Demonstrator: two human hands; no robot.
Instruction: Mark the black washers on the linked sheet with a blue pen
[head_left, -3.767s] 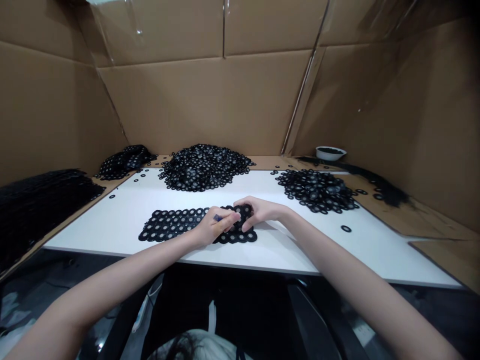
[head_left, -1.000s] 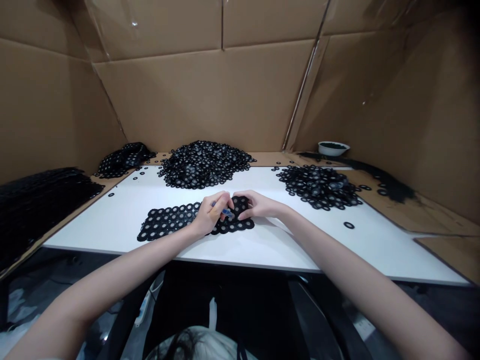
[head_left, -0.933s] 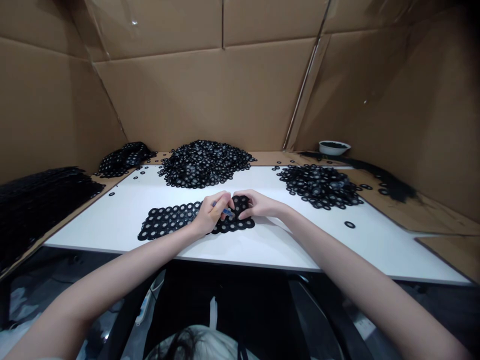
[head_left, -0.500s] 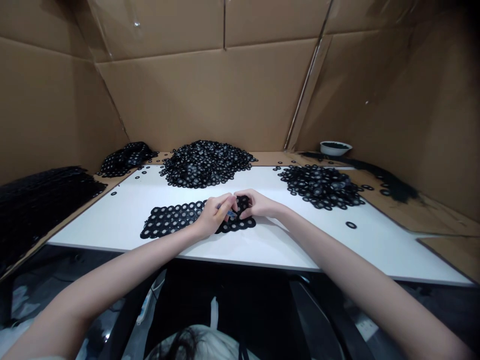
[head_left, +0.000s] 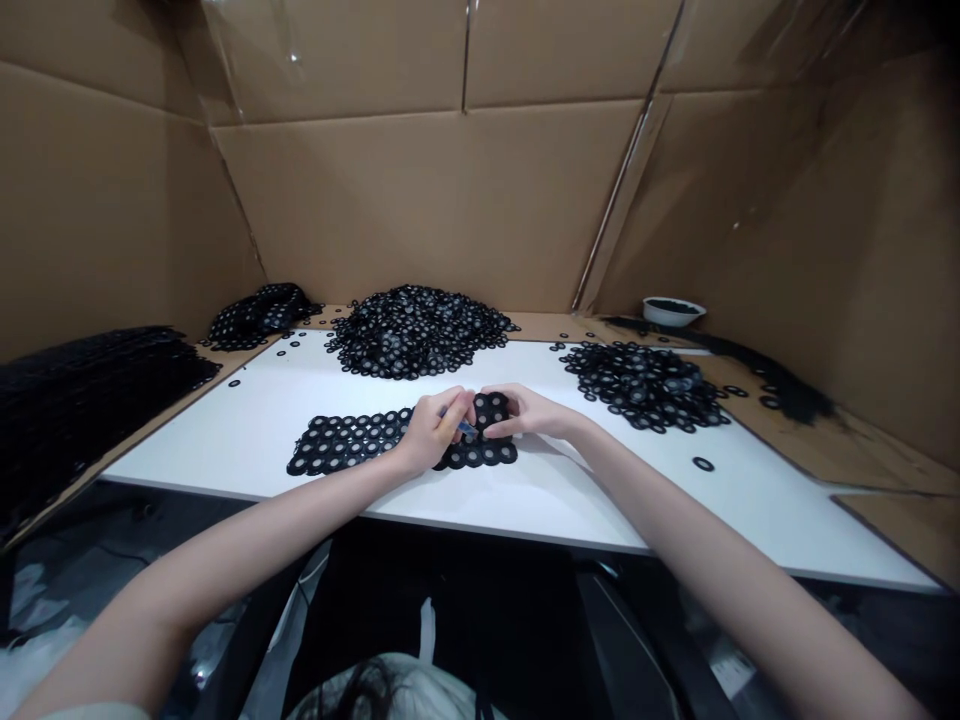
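A black sheet of joined rings (head_left: 349, 442) lies flat on the white table (head_left: 525, 490), near its front edge. My left hand (head_left: 431, 432) is closed round a small blue-tipped tool (head_left: 463, 427) whose tip points at the sheet's right end. My right hand (head_left: 525, 411) pinches and lifts that right end (head_left: 491, 408), fingers curled over the rings. The two hands almost touch above the sheet.
A big heap of loose black rings (head_left: 416, 332) lies at the back centre, a flatter heap (head_left: 645, 382) at the right. One ring (head_left: 703, 463) lies alone. Stacked ring sheets (head_left: 82, 380) fill the left; a white bowl (head_left: 673, 310) stands back right. Cardboard walls enclose everything.
Both hands stay at the sheet's right end with only small finger movements. The view has shifted slightly, so everything sits a little lower and to the right.
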